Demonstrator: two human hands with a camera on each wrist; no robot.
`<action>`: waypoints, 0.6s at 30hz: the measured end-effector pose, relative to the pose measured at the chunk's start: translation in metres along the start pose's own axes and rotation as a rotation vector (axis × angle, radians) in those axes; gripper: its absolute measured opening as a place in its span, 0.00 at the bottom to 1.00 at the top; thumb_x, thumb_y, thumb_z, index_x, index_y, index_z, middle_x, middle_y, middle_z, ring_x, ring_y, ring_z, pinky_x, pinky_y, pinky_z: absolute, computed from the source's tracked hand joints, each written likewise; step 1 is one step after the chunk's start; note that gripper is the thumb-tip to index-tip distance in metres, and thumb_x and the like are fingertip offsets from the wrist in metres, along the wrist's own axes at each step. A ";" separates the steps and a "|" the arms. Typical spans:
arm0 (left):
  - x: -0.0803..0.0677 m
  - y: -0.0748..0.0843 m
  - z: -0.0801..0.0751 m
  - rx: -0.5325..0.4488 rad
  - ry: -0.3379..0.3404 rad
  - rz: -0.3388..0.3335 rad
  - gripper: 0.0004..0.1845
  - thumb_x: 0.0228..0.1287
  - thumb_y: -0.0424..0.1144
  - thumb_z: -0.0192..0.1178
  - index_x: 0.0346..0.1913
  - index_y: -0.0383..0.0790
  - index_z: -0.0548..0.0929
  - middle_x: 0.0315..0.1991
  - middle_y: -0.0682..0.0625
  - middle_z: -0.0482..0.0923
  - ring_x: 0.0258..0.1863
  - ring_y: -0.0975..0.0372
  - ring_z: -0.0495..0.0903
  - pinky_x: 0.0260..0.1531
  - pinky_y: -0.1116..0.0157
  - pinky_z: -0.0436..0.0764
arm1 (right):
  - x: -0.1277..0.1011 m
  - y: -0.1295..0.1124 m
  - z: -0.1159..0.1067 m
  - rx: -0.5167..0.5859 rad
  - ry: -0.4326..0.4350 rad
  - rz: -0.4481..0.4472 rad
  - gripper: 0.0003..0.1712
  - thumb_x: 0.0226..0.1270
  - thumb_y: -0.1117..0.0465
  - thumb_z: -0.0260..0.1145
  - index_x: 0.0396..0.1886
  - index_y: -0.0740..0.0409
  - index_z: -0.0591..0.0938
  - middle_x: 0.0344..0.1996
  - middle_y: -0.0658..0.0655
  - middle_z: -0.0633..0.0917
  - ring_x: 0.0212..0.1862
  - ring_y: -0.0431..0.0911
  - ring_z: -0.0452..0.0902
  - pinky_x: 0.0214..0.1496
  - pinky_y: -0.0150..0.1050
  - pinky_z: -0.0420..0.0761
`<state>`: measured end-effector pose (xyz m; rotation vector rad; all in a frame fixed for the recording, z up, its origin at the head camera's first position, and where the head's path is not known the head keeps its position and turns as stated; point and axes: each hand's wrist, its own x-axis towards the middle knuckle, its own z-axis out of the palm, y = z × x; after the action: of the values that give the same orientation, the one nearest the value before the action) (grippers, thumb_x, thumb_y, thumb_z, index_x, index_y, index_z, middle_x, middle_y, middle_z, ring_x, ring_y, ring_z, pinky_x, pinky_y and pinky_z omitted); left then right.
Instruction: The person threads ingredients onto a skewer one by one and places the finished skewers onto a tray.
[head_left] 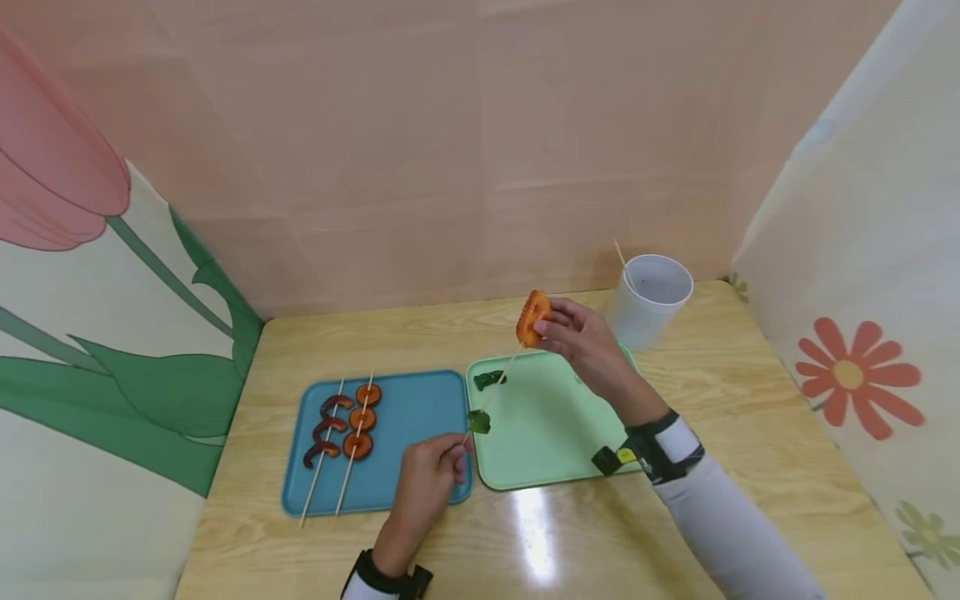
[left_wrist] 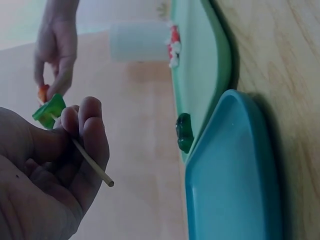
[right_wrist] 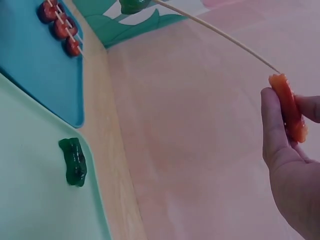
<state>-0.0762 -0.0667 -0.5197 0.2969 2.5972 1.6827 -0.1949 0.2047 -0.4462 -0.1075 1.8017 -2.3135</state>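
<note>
My left hand pinches a thin wooden skewer near its lower end, and the blunt end pokes out past the fingers in the left wrist view. A green pepper piece is threaded on the skewer just above those fingers. Up at the other end, my right hand pinches an orange piece of food with ridged edges between thumb and fingers. In the right wrist view the skewer's tip meets the edge of the orange piece. Both hands are raised over the trays.
On the green tray lie a dark green piece and, in the left wrist view, a red-and-white piece. The blue tray bears two loaded skewers. Behind the right hand stands a white cup with a stick.
</note>
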 end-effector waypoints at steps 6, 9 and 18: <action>0.000 0.004 -0.002 0.010 0.001 -0.018 0.09 0.72 0.25 0.58 0.42 0.33 0.89 0.24 0.46 0.83 0.21 0.70 0.80 0.22 0.72 0.83 | -0.004 -0.006 0.003 0.012 -0.018 -0.037 0.27 0.74 0.66 0.65 0.69 0.66 0.69 0.53 0.56 0.83 0.51 0.44 0.85 0.54 0.36 0.86; 0.000 0.004 -0.003 0.005 0.005 -0.022 0.10 0.71 0.25 0.58 0.41 0.34 0.89 0.24 0.47 0.83 0.20 0.71 0.79 0.22 0.73 0.83 | -0.004 -0.008 0.003 0.007 -0.007 -0.022 0.30 0.73 0.63 0.67 0.70 0.64 0.70 0.54 0.56 0.83 0.52 0.44 0.84 0.55 0.36 0.86; 0.002 0.006 -0.004 0.036 -0.010 -0.028 0.10 0.72 0.25 0.57 0.39 0.35 0.89 0.23 0.42 0.82 0.18 0.71 0.78 0.21 0.73 0.82 | -0.004 -0.008 0.001 0.017 0.007 -0.020 0.32 0.73 0.62 0.67 0.72 0.61 0.68 0.57 0.56 0.82 0.54 0.45 0.84 0.55 0.36 0.86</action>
<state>-0.0774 -0.0678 -0.5129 0.2678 2.6138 1.6234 -0.1913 0.2063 -0.4376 -0.1148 1.7925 -2.3448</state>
